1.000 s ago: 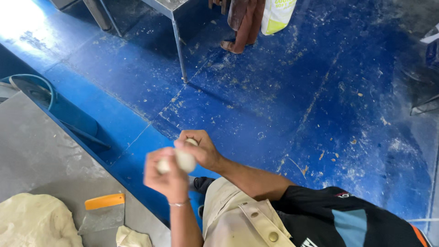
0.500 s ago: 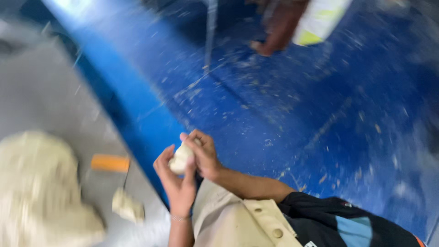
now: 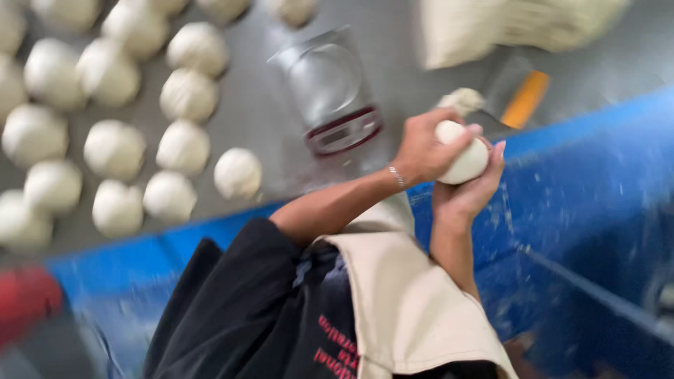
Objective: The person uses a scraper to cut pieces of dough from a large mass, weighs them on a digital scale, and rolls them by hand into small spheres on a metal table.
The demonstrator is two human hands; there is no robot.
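Dough in hand: a smooth, pale, round ball of dough [image 3: 461,160] sits between both hands, held over the near edge of the grey metal worktable [image 3: 267,119]
Left hand [image 3: 425,147]: bracelet at the wrist; fingers curl over the top of the ball, gripping it
Right hand [image 3: 467,193]: cups the ball from beneath, fingers closed up around its far side
Finished pieces: rows of similar white dough balls [image 3: 116,147] lie on the table, well apart from the hands
Scale: a clear-topped digital kitchen scale [image 3: 328,91] stands near the hands
Scraper: an orange-handled bench scraper [image 3: 523,95] lies beside a large mass of uncut dough [image 3: 519,28]
Floor: blue, flour-dusted [image 3: 590,210]
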